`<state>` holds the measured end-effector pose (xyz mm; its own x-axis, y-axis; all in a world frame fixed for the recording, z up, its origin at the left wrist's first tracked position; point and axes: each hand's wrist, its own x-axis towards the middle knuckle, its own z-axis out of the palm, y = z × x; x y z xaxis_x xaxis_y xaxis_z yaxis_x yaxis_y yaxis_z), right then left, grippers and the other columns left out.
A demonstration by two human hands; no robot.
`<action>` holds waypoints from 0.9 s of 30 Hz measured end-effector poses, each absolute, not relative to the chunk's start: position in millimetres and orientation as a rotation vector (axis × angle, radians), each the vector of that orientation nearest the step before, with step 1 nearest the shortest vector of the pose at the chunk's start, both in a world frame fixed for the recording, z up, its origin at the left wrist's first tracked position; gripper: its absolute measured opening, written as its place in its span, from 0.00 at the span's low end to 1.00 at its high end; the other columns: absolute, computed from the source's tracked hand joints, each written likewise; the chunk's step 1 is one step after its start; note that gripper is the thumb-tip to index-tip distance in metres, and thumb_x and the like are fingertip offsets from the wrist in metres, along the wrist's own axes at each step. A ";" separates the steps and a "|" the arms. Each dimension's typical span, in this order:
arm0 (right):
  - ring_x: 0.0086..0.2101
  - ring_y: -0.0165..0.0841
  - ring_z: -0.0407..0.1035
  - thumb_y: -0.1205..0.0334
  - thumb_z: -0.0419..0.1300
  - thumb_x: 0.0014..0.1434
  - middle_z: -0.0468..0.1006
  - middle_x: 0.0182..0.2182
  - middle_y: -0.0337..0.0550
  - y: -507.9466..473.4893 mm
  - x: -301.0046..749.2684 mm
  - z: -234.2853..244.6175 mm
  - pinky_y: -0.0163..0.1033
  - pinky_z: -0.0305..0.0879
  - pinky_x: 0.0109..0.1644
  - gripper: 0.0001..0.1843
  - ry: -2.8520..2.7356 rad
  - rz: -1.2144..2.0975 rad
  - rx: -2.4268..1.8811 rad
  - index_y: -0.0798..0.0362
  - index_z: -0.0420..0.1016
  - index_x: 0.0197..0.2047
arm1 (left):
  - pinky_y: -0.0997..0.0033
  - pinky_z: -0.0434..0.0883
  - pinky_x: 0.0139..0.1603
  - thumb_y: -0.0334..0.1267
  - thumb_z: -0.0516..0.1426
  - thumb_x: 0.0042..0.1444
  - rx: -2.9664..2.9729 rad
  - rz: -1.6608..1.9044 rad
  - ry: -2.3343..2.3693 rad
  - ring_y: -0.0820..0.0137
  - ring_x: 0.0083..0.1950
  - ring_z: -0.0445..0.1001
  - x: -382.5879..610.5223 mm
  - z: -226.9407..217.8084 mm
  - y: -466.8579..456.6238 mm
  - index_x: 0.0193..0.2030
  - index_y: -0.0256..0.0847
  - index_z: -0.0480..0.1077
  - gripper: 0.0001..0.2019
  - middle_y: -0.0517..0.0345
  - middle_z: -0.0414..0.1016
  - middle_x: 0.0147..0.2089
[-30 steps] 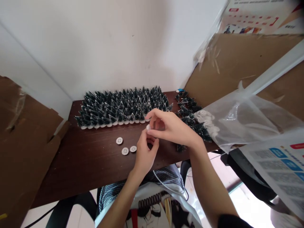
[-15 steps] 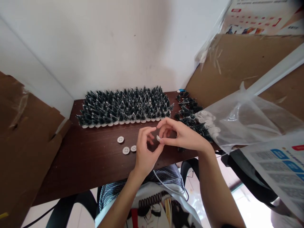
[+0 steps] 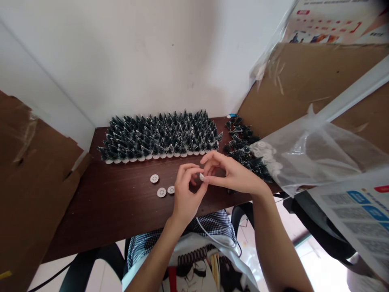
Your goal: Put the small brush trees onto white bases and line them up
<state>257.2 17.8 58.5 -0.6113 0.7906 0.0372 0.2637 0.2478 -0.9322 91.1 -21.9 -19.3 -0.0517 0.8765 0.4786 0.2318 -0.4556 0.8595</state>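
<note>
Above the front of the table, my left hand [image 3: 188, 190] and my right hand [image 3: 226, 172] meet fingertip to fingertip. Between their thumbs and fingers is a small white round base [image 3: 201, 177], tilted on edge. Both hands are closed in a pinch around it; parts of it are hidden by the fingers. To the left on the tabletop, three white round bases lie flat: one base [image 3: 154, 179] farther back, a second base [image 3: 161, 192] nearer me, and a third base [image 3: 171, 190] close beside my left hand.
Dense rows of miniature snowy pine trees [image 3: 161, 136] stand on white bases along the wall. Loose trees [image 3: 243, 142] lie to the right, by a clear plastic bag [image 3: 313, 150] with white bases [image 3: 266, 154]. Cardboard [image 3: 33, 174] borders the brown table [image 3: 115, 211] on the left.
The white base between my hands has shifted slightly and turned, and my left fingers have closed in a little around it. The trees and loose bases stay as they were.
</note>
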 end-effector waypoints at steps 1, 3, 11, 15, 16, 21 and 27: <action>0.40 0.33 0.75 0.60 0.65 0.62 0.79 0.38 0.41 17.7 257.2 58.5 0.42 0.72 0.46 0.16 -2.016 1.354 -0.957 0.51 0.66 0.50 | 0.74 0.68 0.35 0.30 0.61 0.59 1.687 1.546 1.182 0.76 0.33 0.67 91.1 -19.2 -22.0 0.44 0.43 0.73 0.08 0.56 0.69 0.49; 0.40 0.33 0.75 0.60 0.64 0.62 0.79 0.38 0.41 17.5 257.5 58.4 0.41 0.72 0.46 0.16 -2.015 1.357 -0.960 0.51 0.66 0.50 | 0.74 0.68 0.35 0.30 0.61 0.59 1.682 1.552 1.184 0.76 0.33 0.67 91.2 -19.2 -22.0 0.45 0.43 0.72 0.08 0.56 0.70 0.48; 0.39 0.33 0.75 0.60 0.65 0.62 0.78 0.37 0.39 17.0 258.9 55.4 0.41 0.72 0.46 0.17 -1.981 1.360 -0.974 0.50 0.65 0.51 | 0.73 0.68 0.34 0.32 0.62 0.60 1.670 1.570 1.186 0.73 0.36 0.69 91.6 -17.4 -21.8 0.46 0.43 0.71 0.08 0.54 0.71 0.47; 0.40 0.32 0.75 0.59 0.64 0.63 0.78 0.38 0.40 16.8 259.4 54.0 0.41 0.72 0.47 0.16 -1.979 1.345 -0.969 0.50 0.65 0.51 | 0.74 0.68 0.34 0.31 0.62 0.59 1.669 1.571 1.180 0.73 0.36 0.69 92.0 -17.4 -21.7 0.46 0.43 0.71 0.10 0.55 0.70 0.47; 0.40 0.32 0.75 0.58 0.64 0.63 0.78 0.38 0.39 16.9 259.4 53.8 0.41 0.71 0.47 0.16 -1.980 1.346 -0.969 0.50 0.65 0.51 | 0.74 0.68 0.34 0.30 0.62 0.59 1.669 1.570 1.179 0.73 0.36 0.69 92.0 -17.6 -21.6 0.46 0.43 0.71 0.10 0.55 0.70 0.47; 0.40 0.32 0.75 0.58 0.64 0.63 0.78 0.37 0.39 17.0 258.9 53.3 0.40 0.71 0.46 0.17 -1.988 1.345 -0.972 0.51 0.65 0.51 | 0.74 0.68 0.34 0.30 0.62 0.59 1.674 1.571 1.181 0.75 0.34 0.67 91.7 -18.2 -21.6 0.45 0.43 0.72 0.08 0.55 0.70 0.47; 0.39 0.33 0.75 0.58 0.64 0.63 0.78 0.38 0.39 16.3 258.4 54.1 0.40 0.70 0.45 0.16 -1.973 1.357 -0.986 0.50 0.66 0.51 | 0.74 0.68 0.33 0.31 0.62 0.59 1.671 1.569 1.186 0.75 0.33 0.67 91.7 -17.5 -21.9 0.45 0.43 0.72 0.08 0.55 0.71 0.47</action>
